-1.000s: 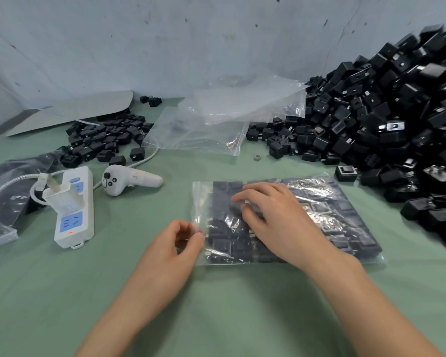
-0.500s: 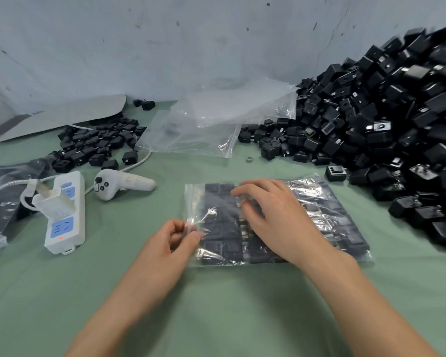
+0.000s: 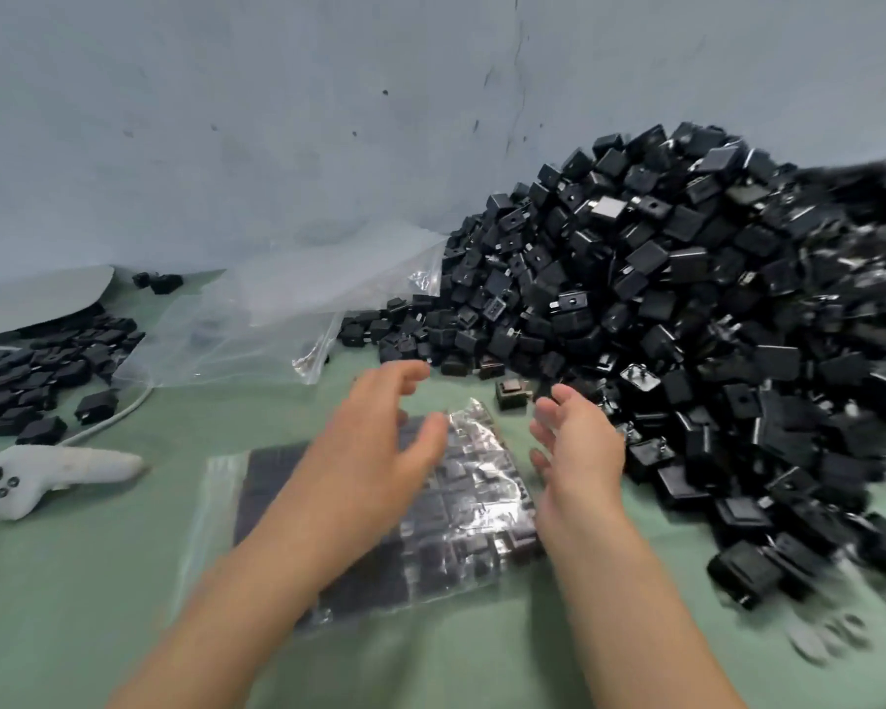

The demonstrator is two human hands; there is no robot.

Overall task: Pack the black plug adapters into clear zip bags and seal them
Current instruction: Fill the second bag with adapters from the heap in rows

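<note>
1. Your left hand was above the filled zip bag, fingers spread and relaxed, gripping nothing.
2. Your right hand was at the right edge of the same bag, palm turned inward, fingers loose, also gripping nothing.
3. The two hands were apart, with the far corner of the bag showing between them.
4. The filled zip bag lay flat on the green desk, with black plug adapters in rows inside it. Motion blur hid whether its zip strip was closed.
5. The large heap of loose adapters rose against the wall on the right, just beside your right hand.
6. A single adapter sat on the desk just beyond the bag.
7. Empty clear bags lay at the far centre. A smaller pile of adapters and a white controller were on the left.
</note>
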